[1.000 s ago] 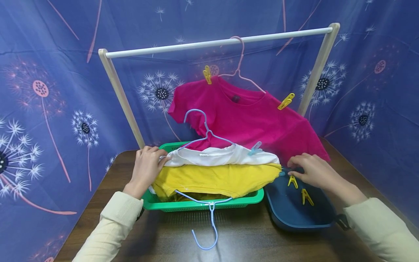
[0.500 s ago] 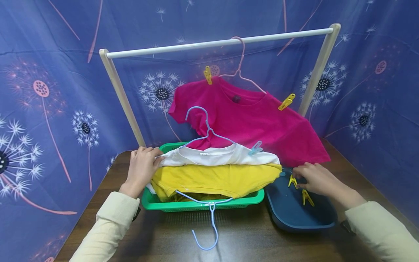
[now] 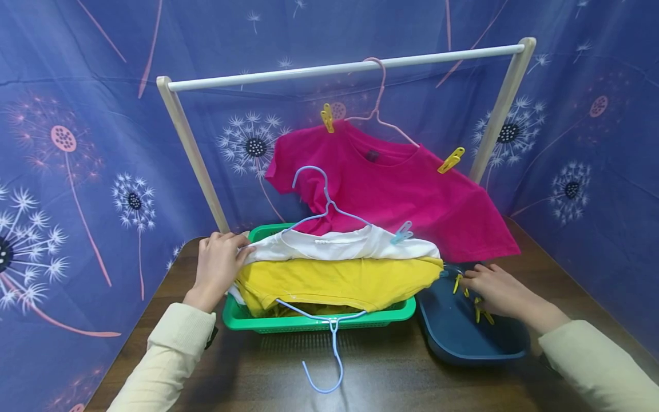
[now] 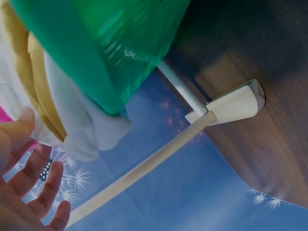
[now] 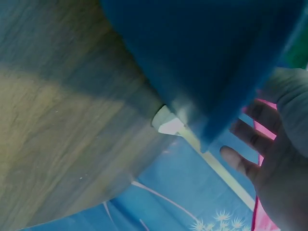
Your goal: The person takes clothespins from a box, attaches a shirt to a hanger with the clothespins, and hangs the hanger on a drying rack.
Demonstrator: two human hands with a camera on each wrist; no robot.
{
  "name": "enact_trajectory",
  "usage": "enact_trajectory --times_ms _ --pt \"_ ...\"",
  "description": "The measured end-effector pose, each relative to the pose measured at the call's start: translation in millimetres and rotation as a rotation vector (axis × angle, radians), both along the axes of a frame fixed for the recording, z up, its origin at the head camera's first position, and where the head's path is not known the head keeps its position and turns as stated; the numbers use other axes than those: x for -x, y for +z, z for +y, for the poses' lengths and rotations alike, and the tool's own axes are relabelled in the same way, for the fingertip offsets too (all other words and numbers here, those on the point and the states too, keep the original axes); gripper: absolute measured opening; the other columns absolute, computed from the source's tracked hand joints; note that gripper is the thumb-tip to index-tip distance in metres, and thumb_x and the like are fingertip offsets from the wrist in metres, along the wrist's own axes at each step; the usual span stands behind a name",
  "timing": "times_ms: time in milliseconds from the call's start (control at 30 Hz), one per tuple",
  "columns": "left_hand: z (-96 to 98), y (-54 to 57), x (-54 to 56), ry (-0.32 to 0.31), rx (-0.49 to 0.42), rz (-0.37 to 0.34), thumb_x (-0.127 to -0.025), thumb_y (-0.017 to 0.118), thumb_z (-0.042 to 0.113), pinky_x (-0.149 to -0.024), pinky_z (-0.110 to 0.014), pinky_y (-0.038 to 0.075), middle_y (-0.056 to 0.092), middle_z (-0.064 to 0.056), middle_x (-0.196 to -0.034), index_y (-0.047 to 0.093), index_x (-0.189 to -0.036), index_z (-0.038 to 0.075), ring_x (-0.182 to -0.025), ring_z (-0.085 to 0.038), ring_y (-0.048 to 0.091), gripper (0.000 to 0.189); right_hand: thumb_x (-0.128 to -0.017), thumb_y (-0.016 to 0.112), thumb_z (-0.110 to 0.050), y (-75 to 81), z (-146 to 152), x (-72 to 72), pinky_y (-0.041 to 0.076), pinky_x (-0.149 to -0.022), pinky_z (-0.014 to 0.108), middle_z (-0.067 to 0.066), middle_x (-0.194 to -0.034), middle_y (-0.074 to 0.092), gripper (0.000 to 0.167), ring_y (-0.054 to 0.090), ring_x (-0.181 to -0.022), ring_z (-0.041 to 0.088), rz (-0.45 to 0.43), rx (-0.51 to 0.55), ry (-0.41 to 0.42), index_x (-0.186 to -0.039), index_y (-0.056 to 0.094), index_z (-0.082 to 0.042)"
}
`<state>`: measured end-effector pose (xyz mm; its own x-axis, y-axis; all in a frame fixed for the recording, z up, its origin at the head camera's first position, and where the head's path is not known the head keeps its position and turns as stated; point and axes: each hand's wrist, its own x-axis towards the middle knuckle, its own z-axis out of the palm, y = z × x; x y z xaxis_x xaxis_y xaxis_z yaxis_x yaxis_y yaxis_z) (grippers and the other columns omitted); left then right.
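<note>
My left hand [image 3: 221, 264] pinches the left end of a white shirt [image 3: 329, 245]; in the left wrist view the thumb presses on the white cloth [image 4: 91, 130]. A blue hanger [image 3: 329, 201] rises from the white shirt's neck, and a light-blue clothespin [image 3: 402, 233] is clipped on its right shoulder. Below lies a yellow shirt [image 3: 340, 281] over the green basket [image 3: 319, 324]. My right hand [image 3: 507, 293] reaches down into a dark blue basin [image 3: 453, 337] among yellow clothespins [image 3: 483, 313]. Its fingertips are partly hidden, so whether they pinch a clothespin is unclear.
A magenta shirt [image 3: 401, 189] with two yellow clothespins hangs by a pink hanger [image 3: 378, 97] from the rack's white rail [image 3: 288, 74]. A second blue hanger [image 3: 333, 343] lies with its hook towards the front of the brown table [image 3: 247, 372].
My right hand has moved right and down into the basin, and the yellow clothespins there now look shifted and partly covered. My left hand has drawn the white shirt's end slightly left.
</note>
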<state>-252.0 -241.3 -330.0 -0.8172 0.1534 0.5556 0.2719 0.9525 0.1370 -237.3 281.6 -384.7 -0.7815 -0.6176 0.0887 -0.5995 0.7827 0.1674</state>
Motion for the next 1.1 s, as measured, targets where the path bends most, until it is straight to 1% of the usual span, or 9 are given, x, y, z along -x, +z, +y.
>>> enact_trajectory --times_ms 133,267,467,567,700,800,900,1000,1100 --pt "-0.9 -0.4 -0.3 0.005 0.002 0.001 -0.082 0.067 0.025 -0.079 -0.051 0.035 0.068 -0.007 -0.079 0.070 -0.085 0.012 -0.083 -0.032 0.054 0.013 -0.058 0.085 -0.018 -3.7 3.7 -0.7 0.045 -0.067 0.040 -0.005 -0.083 0.063 0.035 0.051 -0.077 0.016 -0.018 -0.021 0.010 -0.089 0.070 -0.018" --pt "-0.6 -0.6 -0.8 0.015 0.004 -0.005 -0.082 0.067 0.025 -0.078 -0.050 0.035 0.068 -0.007 -0.079 0.070 -0.083 0.012 -0.082 -0.031 0.053 0.014 -0.058 0.084 -0.012 -7.4 6.4 -2.6 0.045 -0.071 0.047 -0.006 -0.082 0.062 0.033 0.049 -0.076 0.015 -0.031 -0.037 0.026 -0.088 0.070 -0.020" --pt "-0.9 -0.9 -0.9 0.029 0.003 -0.011 -0.081 0.068 0.026 -0.078 -0.050 0.035 0.069 -0.009 -0.081 0.070 -0.086 0.012 -0.081 -0.031 0.053 0.015 -0.054 0.084 -0.003 -11.9 8.1 -4.3 0.042 -0.077 0.058 -0.006 -0.078 0.059 0.037 0.048 -0.075 0.018 -0.031 -0.058 0.055 -0.083 0.070 -0.022" --pt "-0.9 -0.8 -0.8 0.026 0.001 -0.008 -0.081 0.068 0.026 -0.078 -0.050 0.035 0.069 -0.009 -0.081 0.071 -0.088 0.012 -0.080 -0.031 0.053 0.015 -0.054 0.083 -0.001 -14.2 9.1 -4.5 0.041 -0.078 0.060 -0.005 -0.079 0.061 0.038 0.050 -0.077 0.019 -0.020 -0.073 0.064 -0.084 0.070 -0.021" --pt "-0.7 -0.7 -0.9 0.021 -0.001 -0.004 -0.081 0.068 0.025 -0.077 -0.049 0.035 0.068 -0.008 -0.080 0.071 -0.087 0.012 -0.079 -0.030 0.052 0.015 -0.056 0.083 -0.001 -16.6 9.2 -5.2 0.042 -0.080 0.059 -0.001 -0.082 0.064 0.039 0.051 -0.077 0.021 -0.011 -0.099 0.076 -0.087 0.071 -0.020" --pt "-0.6 -0.7 -1.1 0.022 0.001 -0.003 -0.081 0.068 0.025 -0.076 -0.049 0.035 0.069 -0.008 -0.080 0.071 -0.086 0.012 -0.079 -0.030 0.052 0.015 -0.054 0.084 -0.002 -17.1 8.1 -5.9 0.041 -0.080 0.058 0.000 -0.084 0.065 0.041 0.052 -0.079 0.022 -0.011 -0.121 0.072 -0.089 0.071 -0.019" --pt "-0.3 -0.7 -1.5 0.024 0.001 -0.006 -0.081 0.068 0.026 -0.077 -0.049 0.035 0.069 -0.009 -0.080 0.071 -0.086 0.012 -0.079 -0.030 0.052 0.015 -0.054 0.085 -0.004 -16.7 7.2 -6.1 0.041 -0.080 0.057 0.000 -0.083 0.064 0.040 0.051 -0.078 0.022 -0.009 -0.138 0.064 -0.089 0.071 -0.019" --pt "-0.5 -0.9 -1.5 0.023 0.001 -0.004 -0.081 0.068 0.026 -0.077 -0.050 0.035 0.069 -0.009 -0.081 0.071 -0.087 0.011 -0.079 -0.030 0.052 0.016 -0.056 0.085 -0.013 -15.8 7.0 -6.1 0.040 -0.080 0.058 -0.001 -0.081 0.063 0.035 0.050 -0.077 0.021 -0.023 -0.136 0.047 -0.088 0.071 -0.019" --pt "-0.8 -0.9 -1.4 0.018 -0.001 0.002 -0.081 0.068 0.026 -0.077 -0.050 0.035 0.069 -0.009 -0.080 0.071 -0.087 0.011 -0.079 -0.030 0.052 0.016 -0.058 0.085 -0.025 -15.5 7.4 -6.0 0.038 -0.080 0.060 -0.003 -0.081 0.063 0.033 0.048 -0.077 0.019 -0.051 -0.106 0.033 -0.087 0.071 -0.020"
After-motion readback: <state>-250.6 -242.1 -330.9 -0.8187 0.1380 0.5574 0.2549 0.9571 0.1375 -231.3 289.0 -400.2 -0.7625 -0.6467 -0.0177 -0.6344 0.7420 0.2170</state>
